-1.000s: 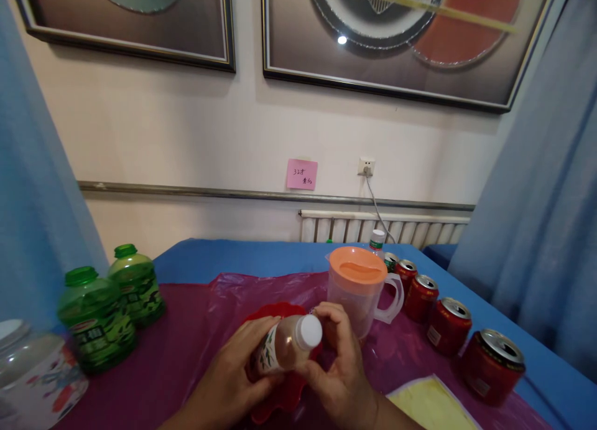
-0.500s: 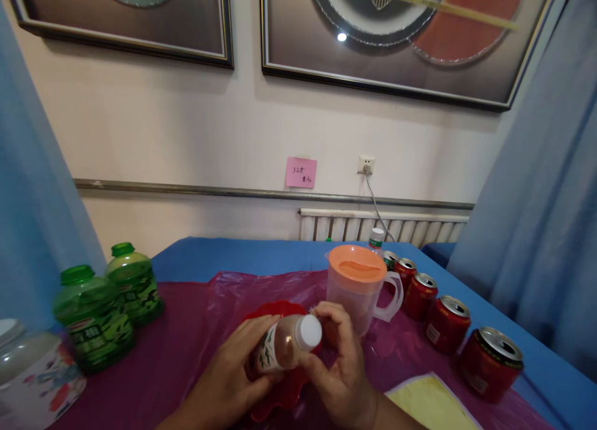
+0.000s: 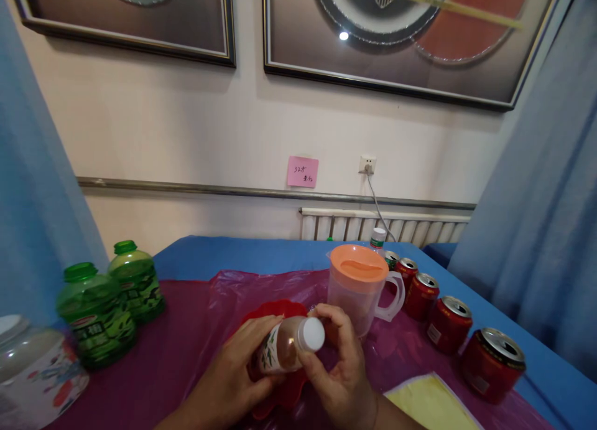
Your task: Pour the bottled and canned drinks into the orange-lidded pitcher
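White-capped bottle (image 3: 285,348), left hand (image 3: 236,371) encircling

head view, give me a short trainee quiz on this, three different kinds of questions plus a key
1. Which hand grips the labelled body of the white-capped bottle?
2. True or false: the lid on the pitcher is green.
3. What stands in a row to the right of the pitcher?
A) a flowered jar
B) red cans
C) a pink note

Key:
1. The left hand.
2. False; it is orange.
3. B.
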The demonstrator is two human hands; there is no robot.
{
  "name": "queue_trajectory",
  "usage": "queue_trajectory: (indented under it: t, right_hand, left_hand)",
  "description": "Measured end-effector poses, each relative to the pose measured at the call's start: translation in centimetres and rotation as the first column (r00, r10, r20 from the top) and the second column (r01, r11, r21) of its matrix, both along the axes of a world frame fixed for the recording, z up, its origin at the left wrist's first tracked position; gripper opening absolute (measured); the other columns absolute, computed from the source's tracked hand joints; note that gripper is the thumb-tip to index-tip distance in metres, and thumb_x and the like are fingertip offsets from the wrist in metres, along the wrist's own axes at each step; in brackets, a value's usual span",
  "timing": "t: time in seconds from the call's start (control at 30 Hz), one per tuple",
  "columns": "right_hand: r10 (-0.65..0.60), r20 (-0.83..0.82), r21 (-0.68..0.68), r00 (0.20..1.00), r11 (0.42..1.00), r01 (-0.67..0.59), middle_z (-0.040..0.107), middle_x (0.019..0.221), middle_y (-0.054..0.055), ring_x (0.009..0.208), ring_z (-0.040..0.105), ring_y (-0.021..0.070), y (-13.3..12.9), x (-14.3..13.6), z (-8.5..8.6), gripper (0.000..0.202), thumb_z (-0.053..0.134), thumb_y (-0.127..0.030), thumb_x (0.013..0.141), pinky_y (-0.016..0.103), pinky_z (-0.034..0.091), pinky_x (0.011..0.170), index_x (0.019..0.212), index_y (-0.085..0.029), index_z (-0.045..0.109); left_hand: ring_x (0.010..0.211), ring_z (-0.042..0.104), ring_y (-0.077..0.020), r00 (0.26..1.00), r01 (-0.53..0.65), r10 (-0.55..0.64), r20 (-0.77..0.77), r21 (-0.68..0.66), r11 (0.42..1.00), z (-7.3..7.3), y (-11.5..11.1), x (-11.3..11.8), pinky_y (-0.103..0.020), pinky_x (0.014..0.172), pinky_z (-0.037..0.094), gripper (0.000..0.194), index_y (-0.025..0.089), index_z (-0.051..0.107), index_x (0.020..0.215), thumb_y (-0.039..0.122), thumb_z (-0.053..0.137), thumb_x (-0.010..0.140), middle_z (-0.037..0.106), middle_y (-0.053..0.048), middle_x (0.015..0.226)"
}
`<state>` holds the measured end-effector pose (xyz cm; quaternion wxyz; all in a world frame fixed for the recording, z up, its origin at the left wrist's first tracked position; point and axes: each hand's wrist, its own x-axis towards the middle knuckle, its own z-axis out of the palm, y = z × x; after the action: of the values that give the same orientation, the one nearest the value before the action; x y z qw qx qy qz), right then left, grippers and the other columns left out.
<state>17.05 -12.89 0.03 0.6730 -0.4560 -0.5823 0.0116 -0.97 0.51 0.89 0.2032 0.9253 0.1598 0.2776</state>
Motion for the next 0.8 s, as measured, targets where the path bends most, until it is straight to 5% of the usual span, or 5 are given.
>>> queue_trajectory:
  t: [0.17, 0.37, 0.53, 0.63, 0.8]
  right_hand:
    - [0.010, 0.092, 0.036, 0.996, 0.999, -0.013, 0.058, 0.136, 0.011, 0.129, 0.053, 0.0261, -0.3, 0.3, 0.1, 0.046, 0.049, -0.020, 0.099, 0.049, 0.046, 0.109, 0.144, -0.027, 0.045]
    - [0.012, -0.054, 0.042, 0.998, 0.999, -0.010, 0.063, 0.128, 0.012, 0.120, 0.061, 0.0268, 0.2, 0.2, -0.5, 0.033, 0.059, -0.024, 0.095, 0.048, 0.053, 0.101, 0.129, -0.025, 0.056]
    - [0.049, -0.112, -0.146, 0.992, 0.987, -0.066, 0.059, 0.139, 0.012, 0.127, 0.058, 0.0286, 0.4, -0.3, -0.5, 0.080, 0.075, -0.023, 0.081, 0.049, 0.047, 0.108, 0.151, -0.026, 0.036]
    - [0.051, -0.076, -0.272, 0.996, 0.960, -0.070, 0.059, 0.141, 0.010, 0.129, 0.056, 0.0302, 0.8, -1.0, 0.7, 0.092, 0.082, -0.018, 0.067, 0.049, 0.044, 0.111, 0.148, -0.027, 0.041]
    - [0.000, -0.062, -0.302, 0.998, 0.953, -0.018, 0.072, 0.104, 0.001, 0.094, 0.069, 0.0261, 0.9, -1.5, 4.3, 0.063, 0.087, -0.020, 0.053, 0.040, 0.056, 0.085, 0.110, -0.025, 0.063]
  left_hand:
    - [0.119, 0.064, -0.0285, 1.000, 0.007, -0.007, 0.006, -0.023, 1.000, 0.5, -0.1, 0.1, -0.040, 0.101, 0.055, 0.064, 0.032, 0.051, 0.139, 0.027, 0.072, 0.078, 0.064, -0.007, 0.136]
    - [0.116, 0.067, -0.0271, 0.999, 0.007, -0.008, 0.050, 0.011, 1.000, 0.8, -0.2, 0.2, -0.037, 0.098, 0.057, 0.060, 0.031, 0.054, 0.136, 0.033, 0.074, 0.080, 0.067, -0.007, 0.133]
    - [0.118, 0.066, -0.0282, 0.998, 0.007, -0.004, 0.067, -0.046, 0.999, 0.9, -0.2, 0.0, -0.037, 0.099, 0.057, 0.061, 0.032, 0.056, 0.137, 0.039, 0.077, 0.080, 0.066, -0.007, 0.136]
    - [0.121, 0.065, -0.0304, 0.989, -0.008, 0.030, 0.148, -0.147, 0.989, 0.8, -0.5, 0.2, -0.039, 0.100, 0.057, 0.065, 0.034, 0.058, 0.136, 0.045, 0.080, 0.076, 0.065, -0.005, 0.139]
    - [0.117, 0.068, -0.0336, 0.980, 0.036, 0.044, 0.194, -0.390, 0.920, 0.2, -0.1, 0.2, -0.042, 0.094, 0.061, 0.079, 0.035, 0.054, 0.141, 0.051, 0.082, 0.069, 0.065, -0.005, 0.139]
